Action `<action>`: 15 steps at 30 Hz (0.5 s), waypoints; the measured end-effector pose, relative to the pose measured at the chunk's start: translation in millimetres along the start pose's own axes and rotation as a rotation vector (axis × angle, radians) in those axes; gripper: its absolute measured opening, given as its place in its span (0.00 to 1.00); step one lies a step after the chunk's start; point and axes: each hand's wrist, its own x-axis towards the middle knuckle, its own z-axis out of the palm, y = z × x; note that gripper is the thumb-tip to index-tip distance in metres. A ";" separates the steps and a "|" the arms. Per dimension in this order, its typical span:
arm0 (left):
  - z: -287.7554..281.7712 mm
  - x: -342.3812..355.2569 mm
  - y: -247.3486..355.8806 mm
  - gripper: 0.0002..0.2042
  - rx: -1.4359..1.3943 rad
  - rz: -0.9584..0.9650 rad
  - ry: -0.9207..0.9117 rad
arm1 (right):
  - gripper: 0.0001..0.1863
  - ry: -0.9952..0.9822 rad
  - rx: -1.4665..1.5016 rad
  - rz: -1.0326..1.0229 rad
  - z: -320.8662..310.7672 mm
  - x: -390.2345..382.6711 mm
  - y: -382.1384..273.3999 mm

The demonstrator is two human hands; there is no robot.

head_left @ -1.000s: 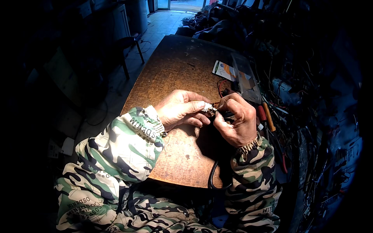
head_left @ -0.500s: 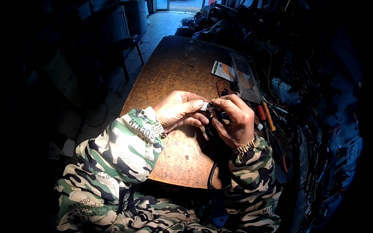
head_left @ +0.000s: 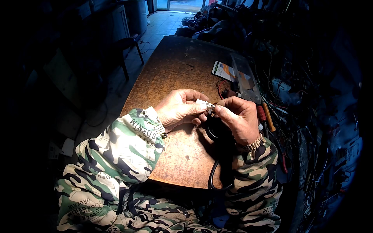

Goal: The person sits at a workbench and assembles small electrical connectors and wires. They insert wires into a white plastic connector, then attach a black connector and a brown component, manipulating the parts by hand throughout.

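Over the near half of the wooden table, my left hand is closed, pinching a small white connector-like piece between thumb and fingers. Thin wire ends show at its right side. My right hand meets it there, thumb and forefinger pressed together at those ends; what they grip is too small to make out. A black cable hangs in a loop over the table's near edge, and another stretch shows dark beneath the hands. Shadow under my right hand hides how the cable joins the white piece.
The brown table carries a printed card and a clear plastic case at its far right. Red and black leads lie nearby. Along the right edge sit a red-handled tool, an orange-handled tool and tangled wires.
My right hand has shifted slightly right and down, its thumb and forefinger now pinched at the wire ends. The white piece has tilted and moved a little left in my left hand.
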 end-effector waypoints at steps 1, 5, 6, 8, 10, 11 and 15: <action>-1.1 0.0 -1.2 0.16 -0.001 0.000 0.001 | 0.08 -0.007 0.047 0.013 0.6 0.4 1.9; -3.2 0.1 -2.2 0.16 0.001 -0.003 0.006 | 0.09 -0.033 0.163 0.084 0.0 2.9 5.6; -2.4 1.6 -2.4 0.16 0.001 -0.008 0.000 | 0.09 -0.005 0.193 0.101 -0.9 2.2 5.7; 0.3 6.3 -3.1 0.17 0.020 -0.012 -0.017 | 0.09 0.058 0.247 0.133 -3.7 -0.4 4.8; -4.3 -1.7 -1.5 0.17 0.044 -0.007 0.028 | 0.09 0.057 0.277 0.164 3.7 5.9 8.7; -6.3 -5.9 -1.0 0.17 0.054 -0.005 0.053 | 0.09 0.056 0.292 0.179 7.2 8.9 11.4; -5.3 -2.1 -2.4 0.17 0.092 0.014 0.063 | 0.10 0.048 0.210 0.163 1.4 7.6 10.4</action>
